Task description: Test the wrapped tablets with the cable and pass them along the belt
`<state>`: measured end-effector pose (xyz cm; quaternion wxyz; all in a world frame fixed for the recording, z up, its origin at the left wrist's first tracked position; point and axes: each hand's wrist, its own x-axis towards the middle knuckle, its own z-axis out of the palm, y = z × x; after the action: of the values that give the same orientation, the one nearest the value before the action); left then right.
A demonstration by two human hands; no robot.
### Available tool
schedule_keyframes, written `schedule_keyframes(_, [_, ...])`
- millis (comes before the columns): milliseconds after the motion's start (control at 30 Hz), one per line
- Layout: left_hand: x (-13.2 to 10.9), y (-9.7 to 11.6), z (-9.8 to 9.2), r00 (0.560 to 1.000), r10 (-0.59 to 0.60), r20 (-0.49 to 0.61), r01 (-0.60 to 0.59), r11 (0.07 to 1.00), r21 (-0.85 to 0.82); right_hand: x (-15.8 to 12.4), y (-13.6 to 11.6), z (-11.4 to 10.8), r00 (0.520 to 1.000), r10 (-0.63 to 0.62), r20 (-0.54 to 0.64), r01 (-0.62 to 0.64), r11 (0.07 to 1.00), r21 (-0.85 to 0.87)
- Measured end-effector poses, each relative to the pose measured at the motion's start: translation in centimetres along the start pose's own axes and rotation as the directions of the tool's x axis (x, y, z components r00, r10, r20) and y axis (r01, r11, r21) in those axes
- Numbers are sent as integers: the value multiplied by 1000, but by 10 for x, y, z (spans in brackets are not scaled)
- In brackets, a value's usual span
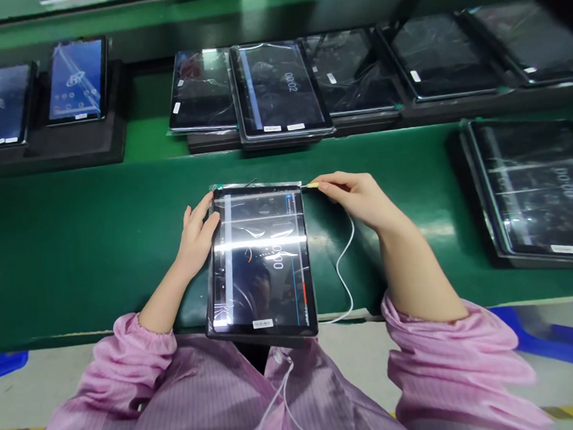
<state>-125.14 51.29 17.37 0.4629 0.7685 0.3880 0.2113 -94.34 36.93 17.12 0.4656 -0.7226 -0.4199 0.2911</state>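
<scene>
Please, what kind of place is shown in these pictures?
Probably an electronics factory line: a green rubber conveyor belt, black-framed tablets in clear plastic film, and a pink striped smock on the person.

From my right grip (353, 199), I can pass rightward over the green counter (68, 241) as far as the tray-held tablet (535, 186), but the white cable (346, 270) curls just below, the tablet (266, 277) blocks leftward, and the racked tablets (275, 89) stand ahead beyond the counter.
</scene>
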Motion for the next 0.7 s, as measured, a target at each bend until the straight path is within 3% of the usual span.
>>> schedule_keyframes(367, [-6, 4, -3, 1000, -10, -9, 10, 1000, -23, -3, -3, -1, 1000, -6, 29, 6, 1000, -15])
schedule_keyframes(700, [-2, 9, -16, 999, -36, -34, 33, 996, -86, -3, -6, -1, 990, -122, 70, 127, 988, -84])
